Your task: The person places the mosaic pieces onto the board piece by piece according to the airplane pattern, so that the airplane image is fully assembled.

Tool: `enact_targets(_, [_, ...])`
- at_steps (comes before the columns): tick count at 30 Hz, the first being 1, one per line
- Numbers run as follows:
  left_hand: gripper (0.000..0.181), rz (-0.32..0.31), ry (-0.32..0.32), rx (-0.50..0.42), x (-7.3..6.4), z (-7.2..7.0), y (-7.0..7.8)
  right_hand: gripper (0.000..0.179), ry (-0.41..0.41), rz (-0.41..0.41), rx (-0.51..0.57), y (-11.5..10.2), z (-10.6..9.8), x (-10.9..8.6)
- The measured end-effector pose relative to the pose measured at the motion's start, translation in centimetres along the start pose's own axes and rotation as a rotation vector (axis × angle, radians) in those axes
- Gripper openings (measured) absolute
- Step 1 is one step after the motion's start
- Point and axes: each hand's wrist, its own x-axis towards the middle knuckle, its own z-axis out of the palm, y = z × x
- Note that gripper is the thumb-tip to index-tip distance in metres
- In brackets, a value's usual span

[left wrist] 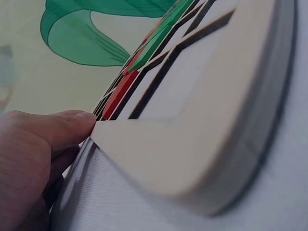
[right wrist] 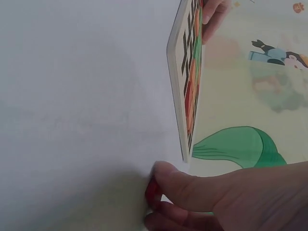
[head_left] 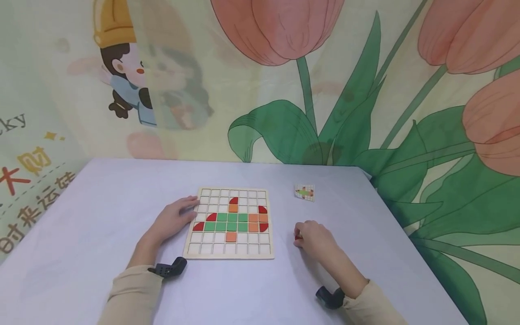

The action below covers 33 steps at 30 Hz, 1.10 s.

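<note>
The wooden grid board lies on the table in front of the person, with green, orange and red pieces set in its squares. My left hand rests against the board's left edge, a fingertip right at the rim in the left wrist view. Right of the board, my right hand is low over the table. It pinches a small red piece between thumb and fingers, which cover most of it. Red quarter-round pieces, green squares and orange squares form a pattern on the board.
A small picture card with a similar coloured pattern lies beyond my right hand. White cloth covers the table. Behind its far edge hangs a printed backdrop with tulips. Each wrist wears a black camera.
</note>
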Motion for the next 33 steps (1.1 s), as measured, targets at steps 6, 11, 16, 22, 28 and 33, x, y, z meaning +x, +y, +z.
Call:
enact_targets(6, [0.048, -0.008, -0.003, 0.002, 0.1, 0.0, 0.2, 0.010, -0.007, 0.001, 0.127, -0.9, 0.2, 1.9])
enact_targets(11, [0.047, -0.018, -0.006, -0.001, 0.1, 0.1, 0.1, 0.011, 0.028, -0.042, 0.190, -1.4, 0.6, 3.8])
enact_targets(16, [0.047, -0.020, -0.011, -0.001, -0.3, 0.1, 0.0, 0.019, 0.035, -0.065, 0.259, -1.8, 1.4, 4.9])
enact_targets(22, [0.048, -0.005, -0.010, 0.002, -0.5, 0.2, -0.1, 0.017, 0.061, -0.028, 0.292, -2.0, 1.4, 5.2])
enact_targets(28, [0.049, -0.017, 0.000, 0.007, -0.2, 0.1, -0.1, 0.017, 0.061, -0.028, 0.299, -2.0, 0.7, 5.7])
enact_targets(33, [0.050, -0.021, -0.002, 0.005, 0.2, 0.0, 0.2, 0.019, 0.054, -0.005, 0.312, -2.3, 0.2, 6.0])
